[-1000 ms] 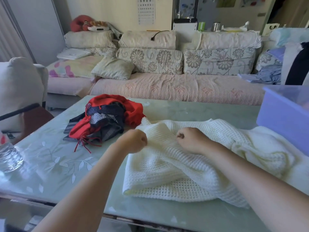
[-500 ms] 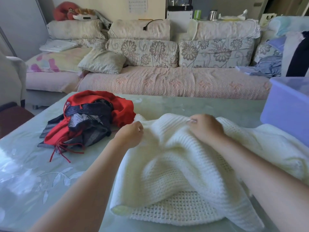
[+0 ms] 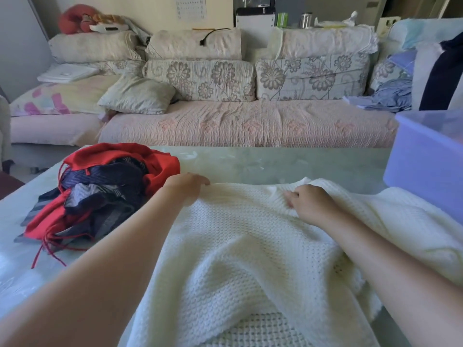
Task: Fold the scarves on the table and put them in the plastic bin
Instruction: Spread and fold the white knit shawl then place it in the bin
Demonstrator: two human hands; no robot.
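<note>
Two hands working: left hand (image 3: 186, 187) pinching far edge of white scarf (image 3: 238, 251), right hand (image 3: 312, 205) clutching same edge; scarf lying on tabletop (image 3: 250, 164) beside bin (image 3: 426, 171). I'm aiming for taut edge, corners matching before pressing.

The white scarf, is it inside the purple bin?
No, the white scarf lies spread on the table, outside the purple bin.

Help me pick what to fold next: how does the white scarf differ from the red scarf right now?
The white scarf lies spread out; the red scarf is bunched in a heap with dark striped scarves. The left hand and right hand grip the white scarf; nothing touches the red one. The white is a chunky knit, the red looks smoother. Both are on the table, outside the plastic bin.
</note>
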